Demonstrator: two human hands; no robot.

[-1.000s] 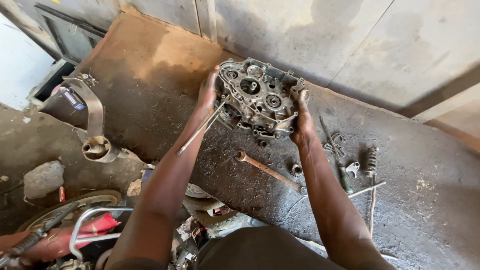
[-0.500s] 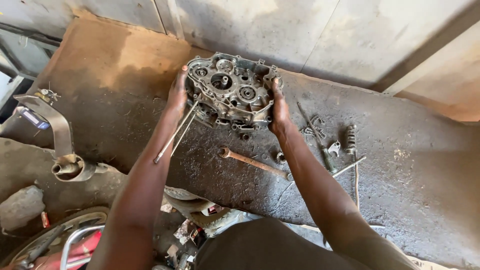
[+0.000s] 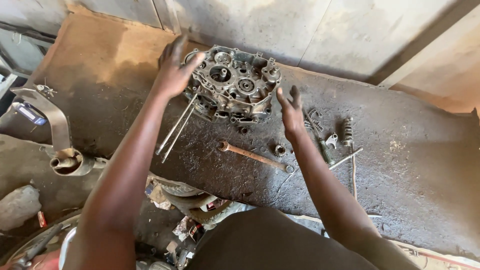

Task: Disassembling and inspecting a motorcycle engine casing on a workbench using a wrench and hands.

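A grimy metal engine crankcase [image 3: 234, 84] lies flat on the dirty workbench [image 3: 400, 165], with long studs [image 3: 175, 131] sticking out toward me at its left. My left hand [image 3: 175, 67] hovers open just left of the case, fingers spread, holding nothing. My right hand [image 3: 290, 111] is open too, just off the case's right edge and apart from it. A rusty spanner [image 3: 252, 156] lies in front of the case, between my forearms.
A small round part [image 3: 280, 149], a screwdriver [image 3: 322, 145], a spring [image 3: 347, 131] and a thin rod [image 3: 345, 159] lie to the right of my right hand. An exhaust pipe [image 3: 62, 150] sits at the left. A concrete wall [image 3: 280, 30] backs the bench.
Both hands gripped the sides of the crankcase before. They have now let go and pulled a little away, fingers spread. The case rests on the bench.
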